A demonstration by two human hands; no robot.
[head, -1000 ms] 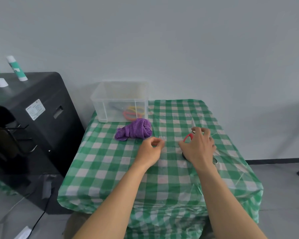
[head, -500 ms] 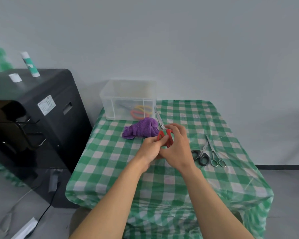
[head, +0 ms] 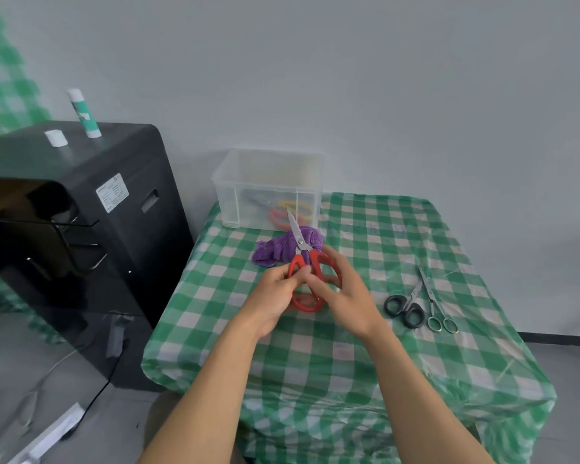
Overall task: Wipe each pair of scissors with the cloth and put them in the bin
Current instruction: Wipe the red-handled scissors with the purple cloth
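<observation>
Red-handled scissors (head: pixel 316 262) are held above the table, blades closed and pointing away toward the bin. My left hand (head: pixel 275 296) grips the left handle loop and my right hand (head: pixel 345 296) holds the right loop. A crumpled purple cloth (head: pixel 275 251) lies on the table just beyond my hands. The clear plastic bin (head: pixel 248 182) stands at the table's back left with red and yellow handled scissors inside. Black-handled scissors (head: pixel 403 304) and small all-metal scissors (head: pixel 434 303) lie on the table to the right.
The table (head: pixel 399 363) carries a green and white checked cover. A black machine (head: pixel 81 229) stands close at the left, with a glue stick (head: pixel 83 112) and a white cap (head: pixel 56 138) on top. A grey wall rises behind.
My right hand picked the red scissors up from the right side of the table and brought them to the middle. My left hand has joined it on the handles.
</observation>
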